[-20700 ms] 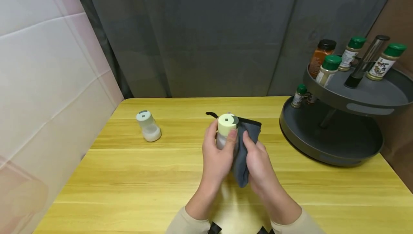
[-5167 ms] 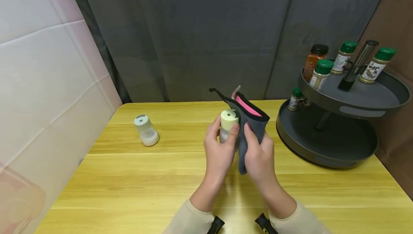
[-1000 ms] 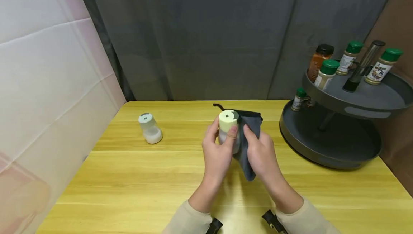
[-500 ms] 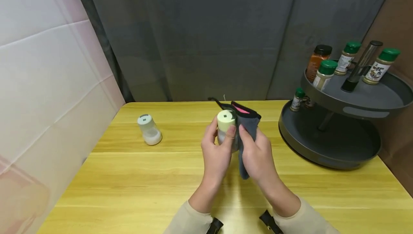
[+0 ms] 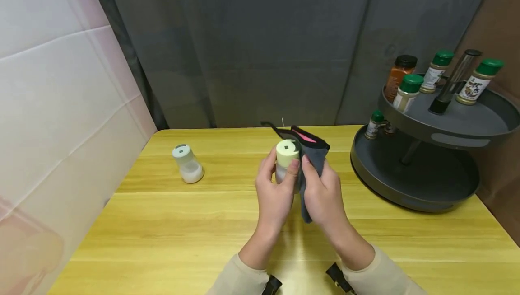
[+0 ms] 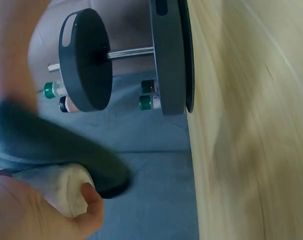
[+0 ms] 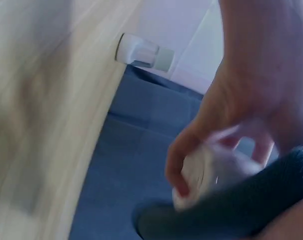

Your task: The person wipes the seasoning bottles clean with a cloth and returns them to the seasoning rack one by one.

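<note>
My left hand (image 5: 273,195) grips a clear seasoning shaker (image 5: 286,151) with a pale yellow-green lid, fingers and thumb wrapped round its side. In my right hand (image 5: 325,195) is a grey cloth (image 5: 314,157) with a black hem and a strip of pink lining showing, pinched under the thumb. The cloth lies against the shaker's right side, and its lower end hangs below the hands. Both are held above the table. In the left wrist view the cloth (image 6: 51,145) runs alongside the shaker's lid (image 6: 71,190); the right wrist view shows the left fingers round the shaker (image 7: 206,172).
A second shaker (image 5: 188,165), white at its base, stands at the left of the wooden table (image 5: 183,231). On the right is a dark two-tier turntable rack (image 5: 418,195) bearing several spice jars (image 5: 479,82). A grey curtain (image 5: 260,51) hangs behind the table.
Over the last second the cloth's hem has tilted up, baring its pink lining, and its lower end has swung left. Both hands keep hold throughout; the standing shaker and rack stay put.
</note>
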A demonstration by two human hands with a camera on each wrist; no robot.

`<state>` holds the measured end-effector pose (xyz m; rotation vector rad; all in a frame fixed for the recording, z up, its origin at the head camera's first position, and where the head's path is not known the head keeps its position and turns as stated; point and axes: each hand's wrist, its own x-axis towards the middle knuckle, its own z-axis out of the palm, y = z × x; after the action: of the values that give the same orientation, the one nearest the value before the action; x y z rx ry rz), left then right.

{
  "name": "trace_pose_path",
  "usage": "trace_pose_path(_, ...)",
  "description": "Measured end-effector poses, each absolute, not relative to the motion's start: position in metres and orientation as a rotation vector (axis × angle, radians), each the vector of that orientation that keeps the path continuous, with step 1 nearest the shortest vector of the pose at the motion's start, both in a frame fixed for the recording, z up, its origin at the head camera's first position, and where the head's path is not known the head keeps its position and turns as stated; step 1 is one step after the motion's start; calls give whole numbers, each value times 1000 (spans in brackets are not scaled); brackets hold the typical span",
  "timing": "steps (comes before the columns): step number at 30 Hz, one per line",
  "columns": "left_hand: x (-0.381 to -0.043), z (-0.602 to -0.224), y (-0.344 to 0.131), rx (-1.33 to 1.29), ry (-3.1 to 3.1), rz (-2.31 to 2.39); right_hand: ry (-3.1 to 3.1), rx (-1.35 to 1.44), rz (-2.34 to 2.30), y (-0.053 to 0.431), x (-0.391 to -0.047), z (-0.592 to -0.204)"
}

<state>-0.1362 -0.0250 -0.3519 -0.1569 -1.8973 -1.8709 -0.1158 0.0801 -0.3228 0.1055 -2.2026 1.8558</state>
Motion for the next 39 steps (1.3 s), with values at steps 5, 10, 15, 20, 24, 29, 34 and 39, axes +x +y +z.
trace_pose_path(5,-136,-350,-26,-151,-1890,-1896,-2089,216,1860,70,-112,-333)
trace_pose_path(10,-137,-349,-29,-117,-1879,-1905,-2214,94,1935,71,-116,-340)
trace_pose_path(15,-139,-351,-28,-139,-1904,-1867,-2155,120,1974,75,-115,-325)
trace_pose_path(20,-139,-348,-30,-121,-1908,-1909,-2114,195,1946,72,-111,-326)
trace_pose_path(24,-140,-344,-33,-107,-1870,-1930,-2231,115,1946,73,-114,-334)
trace_pose_path(29,-142,-344,-35,-118,-1864,-1901,-2257,86,1950,77,-116,-327)
trace_pose_path(34,-141,-344,-35,-134,-1871,-1929,-2135,217,1883,73,-111,-323)
trace_pose_path(39,-142,-341,-36,-124,-1848,-1945,-2224,141,1867,72,-110,-334)
